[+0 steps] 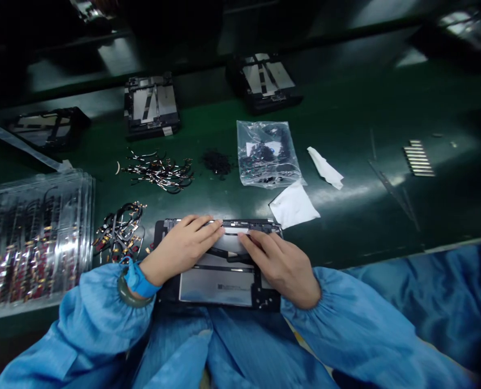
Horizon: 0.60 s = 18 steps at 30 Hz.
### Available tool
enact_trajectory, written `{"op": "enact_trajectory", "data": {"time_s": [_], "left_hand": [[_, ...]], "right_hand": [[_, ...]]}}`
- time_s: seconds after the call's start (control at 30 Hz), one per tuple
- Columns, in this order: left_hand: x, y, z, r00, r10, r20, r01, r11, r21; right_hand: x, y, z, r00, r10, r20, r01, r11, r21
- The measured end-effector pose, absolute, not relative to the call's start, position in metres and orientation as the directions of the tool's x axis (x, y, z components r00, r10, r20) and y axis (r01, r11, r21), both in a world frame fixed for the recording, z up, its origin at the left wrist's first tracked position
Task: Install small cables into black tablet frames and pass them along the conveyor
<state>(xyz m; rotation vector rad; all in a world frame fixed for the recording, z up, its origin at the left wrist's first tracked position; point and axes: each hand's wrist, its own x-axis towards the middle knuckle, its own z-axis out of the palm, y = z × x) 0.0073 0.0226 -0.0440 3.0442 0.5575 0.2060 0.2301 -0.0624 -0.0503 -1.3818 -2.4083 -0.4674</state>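
Note:
An opened tablet (216, 286) lies in front of me, showing its silver battery panels and dark frame. My left hand (185, 246) rests over its upper left part, fingers stretched out and fingertips by a small white strip (236, 230) near the top edge. From the other side my right hand (280, 266) reaches in with bent fingers pressed together, its fingertips at the right end of that strip. What they pinch, if anything, is hidden. A black strip-like piece (221, 253) crosses the tablet and runs toward my right fingers; its kind is unclear.
Left are clear plastic trays (87, 227) of parts and a heap of flex cables (121, 229). Beyond lie small cables (159, 172), black bits (216, 162), a plastic bag (264, 173) and white cloths (295, 207). Tablet stacks (153, 124) stand behind; tweezers (392, 186) and metal pieces (420, 159) lie right.

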Motion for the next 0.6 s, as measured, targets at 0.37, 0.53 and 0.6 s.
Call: {"op": "enact_trajectory", "data": {"time_s": [0.37,0.53,0.6], "left_hand": [[0.005,0.026,-0.046,0.908,0.394,0.141,0.362,-0.909,0.207],[0.012,0.036,-0.047,0.836,0.536,0.116,0.454,-0.795,0.403],[0.020,0.039,-0.047,0.801,0.597,0.034,0.550,-0.758,0.350]], "right_hand": [[0.236,-0.068,-0.043,-0.486,0.786,0.382,0.865,0.494,0.085],[0.257,-0.102,-0.036,-0.058,0.830,0.555,0.965,0.188,-0.181],[0.261,-0.112,-0.040,0.153,0.868,0.471,0.943,0.014,-0.333]]}}
